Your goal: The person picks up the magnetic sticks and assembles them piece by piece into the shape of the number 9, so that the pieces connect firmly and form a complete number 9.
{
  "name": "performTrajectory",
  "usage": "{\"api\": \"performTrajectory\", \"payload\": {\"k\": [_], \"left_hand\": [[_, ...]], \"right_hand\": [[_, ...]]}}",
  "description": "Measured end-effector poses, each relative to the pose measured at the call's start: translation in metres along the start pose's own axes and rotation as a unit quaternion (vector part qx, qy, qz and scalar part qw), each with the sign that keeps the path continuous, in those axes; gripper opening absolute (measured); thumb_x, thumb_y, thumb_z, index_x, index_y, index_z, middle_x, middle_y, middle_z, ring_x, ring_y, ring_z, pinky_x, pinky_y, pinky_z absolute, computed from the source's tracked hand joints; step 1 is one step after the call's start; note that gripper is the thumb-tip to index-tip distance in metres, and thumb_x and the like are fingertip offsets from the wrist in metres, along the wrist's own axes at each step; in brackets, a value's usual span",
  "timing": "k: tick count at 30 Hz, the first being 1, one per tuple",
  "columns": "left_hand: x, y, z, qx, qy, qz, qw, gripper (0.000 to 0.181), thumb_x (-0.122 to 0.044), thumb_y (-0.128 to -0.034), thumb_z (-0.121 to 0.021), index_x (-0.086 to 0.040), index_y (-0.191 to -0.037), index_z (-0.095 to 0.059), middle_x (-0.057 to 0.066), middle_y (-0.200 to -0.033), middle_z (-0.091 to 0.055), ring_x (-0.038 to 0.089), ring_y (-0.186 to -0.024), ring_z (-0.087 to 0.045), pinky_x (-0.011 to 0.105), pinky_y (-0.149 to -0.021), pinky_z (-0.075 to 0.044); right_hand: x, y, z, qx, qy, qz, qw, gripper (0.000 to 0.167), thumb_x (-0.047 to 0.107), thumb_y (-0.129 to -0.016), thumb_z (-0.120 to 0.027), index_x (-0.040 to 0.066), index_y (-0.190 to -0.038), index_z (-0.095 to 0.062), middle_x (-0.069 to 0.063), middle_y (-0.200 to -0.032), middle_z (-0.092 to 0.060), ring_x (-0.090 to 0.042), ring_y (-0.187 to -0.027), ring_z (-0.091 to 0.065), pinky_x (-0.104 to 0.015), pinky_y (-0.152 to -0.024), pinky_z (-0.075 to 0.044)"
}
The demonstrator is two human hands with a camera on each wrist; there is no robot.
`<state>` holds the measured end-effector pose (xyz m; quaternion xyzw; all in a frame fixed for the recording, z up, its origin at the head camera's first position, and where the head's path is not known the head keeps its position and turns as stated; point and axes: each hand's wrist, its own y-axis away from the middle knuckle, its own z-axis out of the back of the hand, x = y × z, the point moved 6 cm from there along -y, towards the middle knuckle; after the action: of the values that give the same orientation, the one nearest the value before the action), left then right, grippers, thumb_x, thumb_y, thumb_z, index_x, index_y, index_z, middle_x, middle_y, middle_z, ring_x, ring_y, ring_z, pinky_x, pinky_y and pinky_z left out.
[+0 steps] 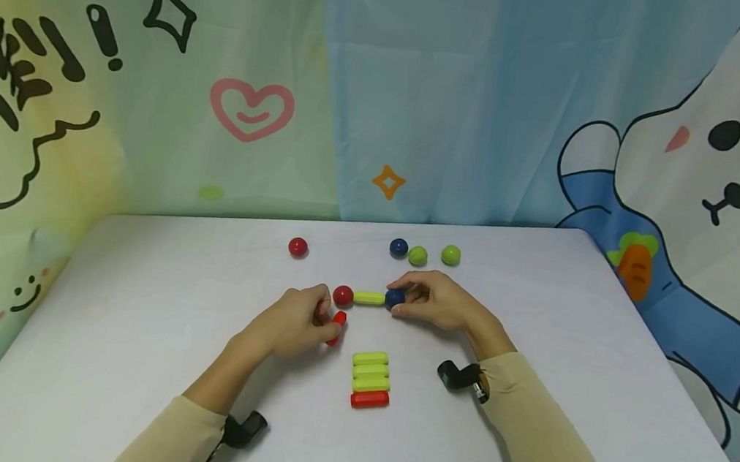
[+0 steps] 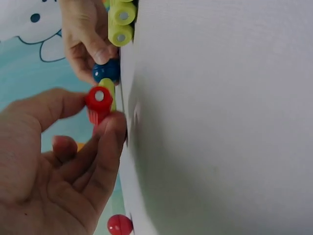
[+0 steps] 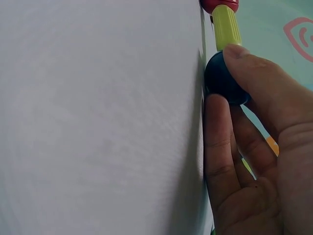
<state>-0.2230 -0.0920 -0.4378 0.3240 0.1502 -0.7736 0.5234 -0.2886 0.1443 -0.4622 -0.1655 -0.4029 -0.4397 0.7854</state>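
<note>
My left hand (image 1: pixel 296 321) pinches a red rod (image 2: pixel 99 100) between thumb and fingers; a small silvery disc shows in the rod's end. Just beyond it, a red ball (image 1: pixel 343 296), a yellow-green rod (image 1: pixel 369 298) and a blue ball (image 3: pixel 224 78) stand joined in a row on the table. My right hand (image 1: pixel 438 301) holds the blue ball at the row's right end, thumb on one side and fingertips on the other. The red rod is close to the red ball; whether they touch, I cannot tell.
Nearer me on the white table (image 1: pixel 134 357) lie several yellow-green rods (image 1: pixel 370 371) stacked side by side with one red rod (image 1: pixel 370 399). Farther back are a loose red ball (image 1: pixel 298 247), a blue ball (image 1: pixel 398 248) and two green balls (image 1: pixel 451 255). A printed curtain (image 1: pixel 448 98) hangs behind.
</note>
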Motion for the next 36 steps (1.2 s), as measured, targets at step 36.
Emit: {"api": "performTrajectory", "payload": {"k": [36], "left_hand": [[0.0065,-0.0012,-0.0062,-0.048,-0.006,0.054,0.9974,0.035,-0.035,-0.0919,-0.077,-0.017,-0.073,-0.055,-0.004,-0.06,-0.049,0.013,-0.059,-0.048,0.028,-0.057,-0.037]], "right_hand": [[0.0015,0.0026,-0.0011,-0.002,-0.016,0.005,0.9999,0.035,0.016,-0.088,-0.083,0.016,-0.122,-0.074,-0.002,-0.105,-0.068,-0.019,-0.088,-0.063,-0.027,-0.082,-0.055]]}}
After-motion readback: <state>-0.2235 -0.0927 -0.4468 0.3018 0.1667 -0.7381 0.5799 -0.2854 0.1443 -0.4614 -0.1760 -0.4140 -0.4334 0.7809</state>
